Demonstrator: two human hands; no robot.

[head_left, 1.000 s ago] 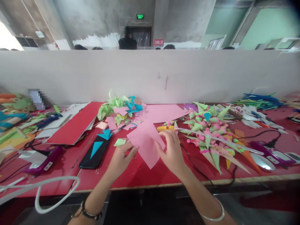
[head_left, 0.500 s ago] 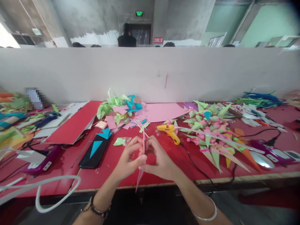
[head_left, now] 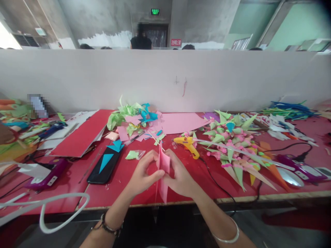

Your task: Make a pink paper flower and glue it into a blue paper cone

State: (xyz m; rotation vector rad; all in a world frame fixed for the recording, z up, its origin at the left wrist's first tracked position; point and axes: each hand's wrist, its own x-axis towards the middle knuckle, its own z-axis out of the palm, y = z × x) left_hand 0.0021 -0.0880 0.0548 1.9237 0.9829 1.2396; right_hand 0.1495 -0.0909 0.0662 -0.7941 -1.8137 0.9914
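A piece of pink paper (head_left: 164,162) stands on edge between my two hands, above the front of the red table. My left hand (head_left: 146,172) pinches it from the left, thumb laid across it. From the other side my right hand (head_left: 179,174) grips the same sheet, its fingertips partly hidden behind the paper. The paper's lower tip points down toward the table edge. Just beyond my hands lie small paper scraps (head_left: 159,137) and a little bag of light green stuff (head_left: 133,155). A yellow glue gun (head_left: 190,144) rests to the right of them.
Left of my hands lies a black phone (head_left: 100,174) with blue paper triangles (head_left: 106,162) on it. Right, there is a heap of green and pink paper cones (head_left: 230,144). A purple power strip (head_left: 297,168) sits farther right. A white partition (head_left: 129,75) closes the back.
The pink paper has turned, from nearly edge-on to showing more of its face on the right. Both hands keep hold of it in almost the same place.
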